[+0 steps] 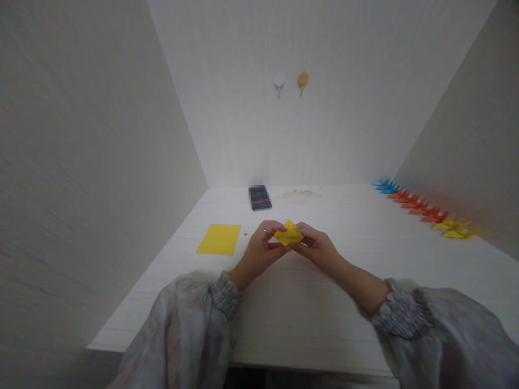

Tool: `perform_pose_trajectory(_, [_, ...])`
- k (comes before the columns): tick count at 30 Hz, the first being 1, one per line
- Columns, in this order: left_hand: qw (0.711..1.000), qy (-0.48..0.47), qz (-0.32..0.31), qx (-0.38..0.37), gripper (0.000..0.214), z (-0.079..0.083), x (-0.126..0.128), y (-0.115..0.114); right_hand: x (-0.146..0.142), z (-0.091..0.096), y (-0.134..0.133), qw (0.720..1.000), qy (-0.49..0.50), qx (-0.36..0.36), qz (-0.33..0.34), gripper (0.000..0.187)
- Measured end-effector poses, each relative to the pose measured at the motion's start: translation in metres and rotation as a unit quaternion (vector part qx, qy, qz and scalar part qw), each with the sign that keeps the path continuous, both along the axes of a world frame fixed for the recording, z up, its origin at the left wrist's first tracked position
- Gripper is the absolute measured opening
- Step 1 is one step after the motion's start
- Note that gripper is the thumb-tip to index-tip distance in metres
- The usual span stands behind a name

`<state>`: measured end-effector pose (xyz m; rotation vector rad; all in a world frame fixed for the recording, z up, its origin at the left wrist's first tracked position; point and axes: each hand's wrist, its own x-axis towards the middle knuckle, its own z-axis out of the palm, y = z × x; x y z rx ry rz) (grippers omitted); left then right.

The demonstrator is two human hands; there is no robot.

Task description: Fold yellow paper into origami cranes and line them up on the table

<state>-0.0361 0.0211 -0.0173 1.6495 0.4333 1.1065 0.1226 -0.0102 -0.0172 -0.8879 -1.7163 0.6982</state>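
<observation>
Paper (289, 235): 12 o'clock, mid-fold I reckon, pinched by my left hand (263, 244) and right hand (317, 242)
Row (421, 209): 3 o'clock, folded, looks done
Sheet (219, 239): 9 o'clock, 1 yellow, not folded yet

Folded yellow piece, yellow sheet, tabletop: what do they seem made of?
Folded yellow piece: likely matte paper, judging by its folded, pointed shape. Yellow sheet: probably matte paper too, flat with no visible thickness. Tabletop: pale wood or wood-look laminate, dull finish; faint grain-like lines show, but I can't tell which.
</observation>
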Motion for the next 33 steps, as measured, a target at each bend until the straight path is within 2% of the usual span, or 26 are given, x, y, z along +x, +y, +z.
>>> perform_pose_trajectory(7, [0.997,-0.019,0.004,-0.074,0.028,0.002,-0.0002,0.0016,-0.0006,-0.0018,-0.0006,0.999,0.037,-0.013,0.025,0.014])
perform_pose_trajectory(13, [0.994,-0.024,0.013,-0.103,0.03,0.0035,0.001,0.0017,0.0033,-0.0009,-0.0006,0.999,-0.016,0.04,0.006,0.016])
perform_pose_trajectory(18, [0.998,-0.012,0.02,-0.053,0.03,0.003,0.003,0.0017,0.0033,0.0032,-0.0029,0.989,-0.086,0.112,-0.034,0.026])
perform_pose_trajectory(22, [0.999,0.011,0.027,-0.014,0.031,0.0017,0.0039,0.0016,0.0024,0.0059,-0.0055,0.98,-0.146,0.127,-0.046,0.032])
perform_pose_trajectory(28, [0.997,-0.029,0.003,-0.072,0.036,0.003,0.0037,0.0021,0.0032,0.0072,-0.0058,0.976,-0.162,0.14,-0.047,0.03])
perform_pose_trajectory(33, [0.992,-0.049,0.014,-0.118,0.036,0.0069,0.0037,0.0011,0.004,0.0062,-0.0055,0.977,-0.137,0.147,-0.069,0.025])
